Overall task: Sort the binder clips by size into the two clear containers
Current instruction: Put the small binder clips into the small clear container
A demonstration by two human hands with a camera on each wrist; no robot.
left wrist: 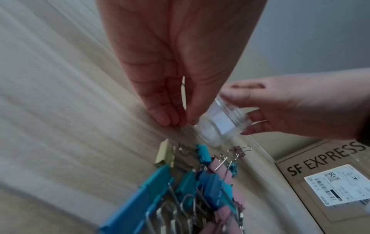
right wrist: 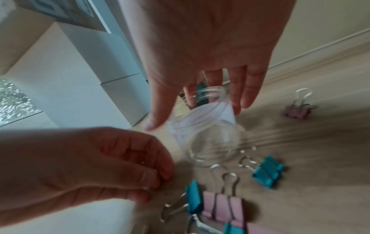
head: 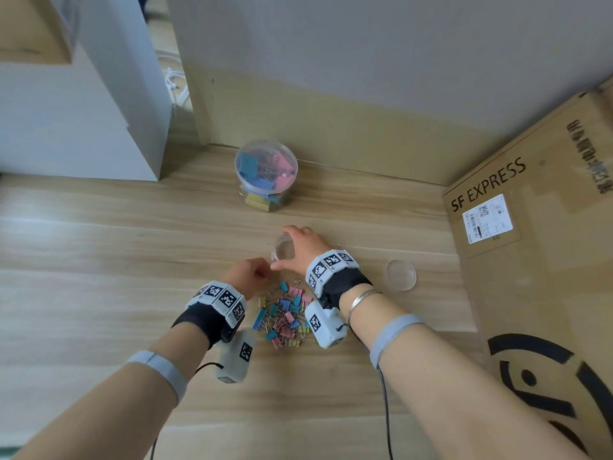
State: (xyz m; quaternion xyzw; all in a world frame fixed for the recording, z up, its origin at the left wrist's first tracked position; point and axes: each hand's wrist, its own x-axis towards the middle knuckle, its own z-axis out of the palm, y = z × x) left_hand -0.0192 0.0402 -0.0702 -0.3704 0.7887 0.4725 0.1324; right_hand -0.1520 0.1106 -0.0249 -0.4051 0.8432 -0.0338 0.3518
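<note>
Bare wood left of the clip pile [head: 285, 313] — cardboard box [head: 537, 260] blocking right

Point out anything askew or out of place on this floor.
The small clear jar is tipped on its side in the right hand, empty, its lid lying apart. Binder clips lie heaped loose, while the large container stands upright.

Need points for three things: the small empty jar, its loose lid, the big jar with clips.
small jar [right wrist: 208, 142], right wrist view, on its clear side wall.
loose lid [head: 401, 274], head view, on the middle of its top face.
large jar [head: 266, 174], head view, on its clear lid above the clips.
</note>
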